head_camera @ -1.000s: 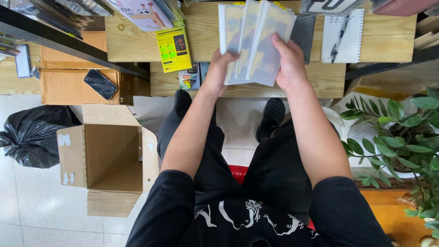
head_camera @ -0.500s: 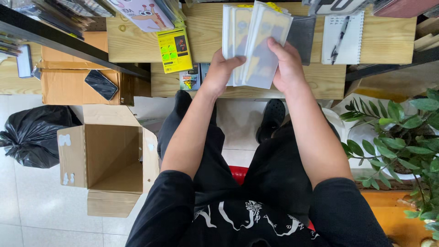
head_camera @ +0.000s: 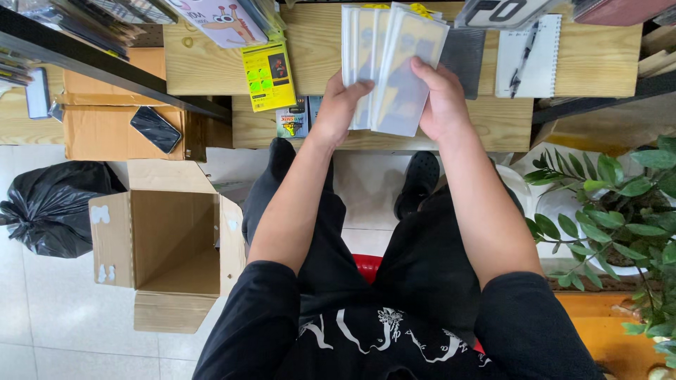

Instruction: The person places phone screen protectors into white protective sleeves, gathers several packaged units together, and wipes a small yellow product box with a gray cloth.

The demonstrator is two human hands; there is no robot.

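- A fanned stack of clear flat packets (head_camera: 391, 67) is held upright above the front edge of the wooden table (head_camera: 598, 56), between both hands and in front of the seated person.
- The left hand (head_camera: 341, 105) is closed on the lower left edge of the stack; its thumb is laid across the front of the nearest packets.
- The right hand (head_camera: 440, 102) is closed on the lower right edge; its fingers are pressed onto the face of the foremost packet.
- The long axis of the packets is seen running away from the body, tilted slightly to the right at the top.
- The stack is touched by both hands equally; neither is nearer.
- An open cardboard box (head_camera: 165, 246) is placed on the floor, well apart, below and to the left of the left hand.
- A yellow package (head_camera: 268, 74) is laid on the table, left of the stack.
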